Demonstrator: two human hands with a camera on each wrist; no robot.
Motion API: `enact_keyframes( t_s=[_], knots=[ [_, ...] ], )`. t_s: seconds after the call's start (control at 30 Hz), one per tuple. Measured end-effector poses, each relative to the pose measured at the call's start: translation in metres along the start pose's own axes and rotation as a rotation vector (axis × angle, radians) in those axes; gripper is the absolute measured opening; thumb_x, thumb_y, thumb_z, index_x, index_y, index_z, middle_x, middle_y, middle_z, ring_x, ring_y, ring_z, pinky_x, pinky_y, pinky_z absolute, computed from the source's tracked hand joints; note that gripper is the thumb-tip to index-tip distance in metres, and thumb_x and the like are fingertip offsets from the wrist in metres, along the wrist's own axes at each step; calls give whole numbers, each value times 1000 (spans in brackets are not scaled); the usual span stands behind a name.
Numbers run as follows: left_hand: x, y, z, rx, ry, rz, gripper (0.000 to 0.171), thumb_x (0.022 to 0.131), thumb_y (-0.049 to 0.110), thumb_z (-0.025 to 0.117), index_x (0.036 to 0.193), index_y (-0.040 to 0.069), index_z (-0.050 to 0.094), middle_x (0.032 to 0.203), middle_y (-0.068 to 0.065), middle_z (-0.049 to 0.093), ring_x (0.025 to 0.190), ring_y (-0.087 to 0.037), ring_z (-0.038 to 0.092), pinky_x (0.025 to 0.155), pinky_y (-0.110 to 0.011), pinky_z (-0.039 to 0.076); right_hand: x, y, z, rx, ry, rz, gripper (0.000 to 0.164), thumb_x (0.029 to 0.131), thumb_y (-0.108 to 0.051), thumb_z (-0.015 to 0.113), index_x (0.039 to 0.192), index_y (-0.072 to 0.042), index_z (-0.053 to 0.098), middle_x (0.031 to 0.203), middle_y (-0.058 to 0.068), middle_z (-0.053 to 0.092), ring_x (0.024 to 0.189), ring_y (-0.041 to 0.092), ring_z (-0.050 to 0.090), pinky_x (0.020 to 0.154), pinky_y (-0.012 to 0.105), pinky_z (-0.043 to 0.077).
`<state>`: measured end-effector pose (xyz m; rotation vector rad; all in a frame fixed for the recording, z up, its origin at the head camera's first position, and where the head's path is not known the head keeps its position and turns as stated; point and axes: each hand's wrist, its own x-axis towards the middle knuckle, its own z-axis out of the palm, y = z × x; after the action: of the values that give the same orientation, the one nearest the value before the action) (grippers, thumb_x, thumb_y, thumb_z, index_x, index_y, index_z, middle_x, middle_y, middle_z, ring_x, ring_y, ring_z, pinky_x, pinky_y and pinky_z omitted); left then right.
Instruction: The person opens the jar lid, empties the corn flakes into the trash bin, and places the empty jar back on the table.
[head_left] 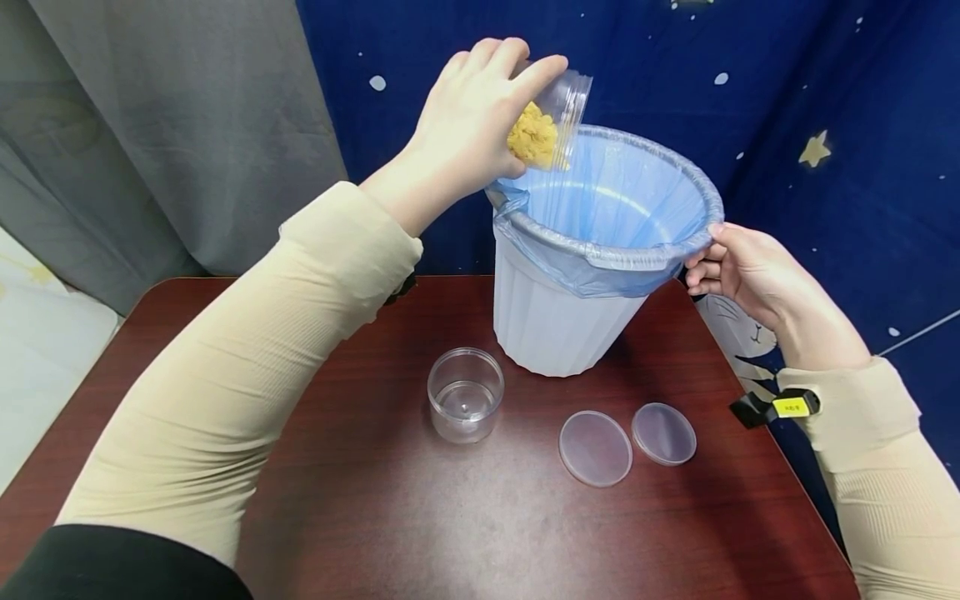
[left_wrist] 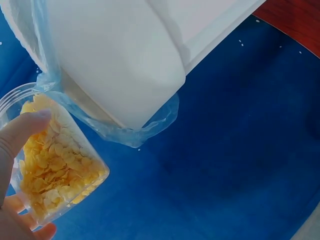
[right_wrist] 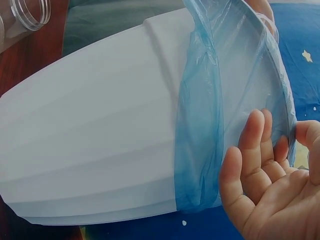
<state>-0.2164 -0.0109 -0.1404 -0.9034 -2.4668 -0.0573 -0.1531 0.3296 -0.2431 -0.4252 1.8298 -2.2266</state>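
My left hand (head_left: 468,125) grips a clear plastic jar (head_left: 573,96) of yellow flakes (head_left: 534,136), tipped on its side with its mouth at the far left part of the bin's rim. In the left wrist view the flakes (left_wrist: 62,165) fill much of the jar, and the thumb lies across its wall. The white trash bin (head_left: 558,325) is lined with a blue plastic bag (head_left: 615,179) folded over the rim. My right hand (head_left: 772,283) pinches the bin's right rim, thumb on top and fingers against the outside, as the right wrist view shows.
An open clear jar (head_left: 465,408) with nothing in it stands on the dark red table (head_left: 360,500). Two round clear lids, a left one (head_left: 596,448) and a right one (head_left: 664,434), lie flat nearby. Behind hang a blue curtain (head_left: 757,150) and a grey curtain (head_left: 202,108).
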Motion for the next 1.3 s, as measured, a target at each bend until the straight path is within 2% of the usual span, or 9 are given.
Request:
enact_keyframes(
  t_s=[0.43, 1.3],
  knots=[
    [-1, 2, 6, 49, 23, 43, 81, 81, 35, 75, 149, 20, 33, 143, -15, 37, 132, -30, 29, 110, -40, 21, -1, -1, 0, 6, -3, 3, 20, 103, -16, 45, 94, -3, 58, 77, 8, 64, 67, 20, 63, 65, 32, 54],
    [1, 5, 8, 103, 45, 84, 80, 82, 27, 74, 150, 22, 33, 147, -16, 33, 139, -32, 21, 113, -46, 14, 1, 1, 4, 18, -1, 1, 20, 102, -16, 45, 94, -3, 58, 76, 8, 64, 67, 20, 63, 64, 31, 54]
  ],
)
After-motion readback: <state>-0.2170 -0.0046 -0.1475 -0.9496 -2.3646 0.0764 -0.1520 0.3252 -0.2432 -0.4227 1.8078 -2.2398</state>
